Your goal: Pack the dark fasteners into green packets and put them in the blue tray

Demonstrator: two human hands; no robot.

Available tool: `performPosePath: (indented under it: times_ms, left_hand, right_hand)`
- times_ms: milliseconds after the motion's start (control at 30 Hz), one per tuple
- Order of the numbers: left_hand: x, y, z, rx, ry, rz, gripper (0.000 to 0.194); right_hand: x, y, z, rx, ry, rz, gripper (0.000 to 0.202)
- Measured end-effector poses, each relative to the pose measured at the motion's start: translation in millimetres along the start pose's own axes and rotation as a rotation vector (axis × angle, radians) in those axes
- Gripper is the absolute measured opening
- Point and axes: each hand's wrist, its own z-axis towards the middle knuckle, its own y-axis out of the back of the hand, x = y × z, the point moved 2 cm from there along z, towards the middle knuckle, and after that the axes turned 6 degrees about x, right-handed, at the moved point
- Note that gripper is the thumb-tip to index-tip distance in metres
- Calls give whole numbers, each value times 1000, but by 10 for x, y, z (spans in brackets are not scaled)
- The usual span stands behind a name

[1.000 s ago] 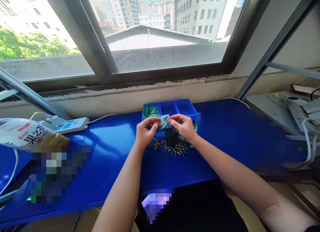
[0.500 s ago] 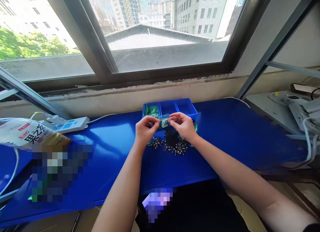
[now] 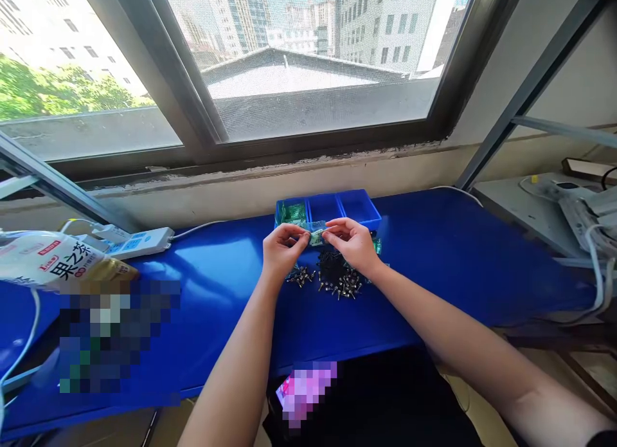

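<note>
Between my two hands is a small clear bag point(image 3: 317, 233) with something pale inside. My left hand point(image 3: 284, 246) pinches its left edge with thumb and finger. On the other side, my right hand point(image 3: 354, 243) pinches the right edge. Below the hands lie a heap of small black parts point(image 3: 330, 264), a pile of shiny metal pieces point(image 3: 344, 285) and a smaller metal pile point(image 3: 301, 276). Behind them stands a blue three-compartment tray point(image 3: 359, 202), with green packets point(image 3: 293, 211) in its left compartment. Another green packet point(image 3: 377, 246) shows partly beside my right hand.
A white power strip point(image 3: 144, 241) and a plastic-wrapped package point(image 3: 53, 260) are at the left of the blue table point(image 3: 216, 331). Metal frame bars rise on both sides. Cables and a pale device point(image 3: 573, 206) are at the right. A window is behind.
The small bag is slightly more upright between my fingers. Both hands have barely moved.
</note>
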Motion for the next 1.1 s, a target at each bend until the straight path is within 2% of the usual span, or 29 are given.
performPosePath:
  times_ms: [267,467,733,933,1100]
  left_hand:
    - [-22,28,1,-15,-29,60,21]
    - [36,46,1,2,-12,86,36]
    - [39,54,4,-3,-49,163,26]
    - [26,61,15,-1,-69,137,18]
    - [26,48,-4,60,-75,141,15]
  right_hand:
    - [16,35,8,-13,15,-105,33]
    - [65,61,0,-35,18,-237,29]
    - [0,28,17,38,-73,-17,35]
    - [23,45,17,51,-65,-3,40]
    - [10,56,19,27,-57,-53,30]
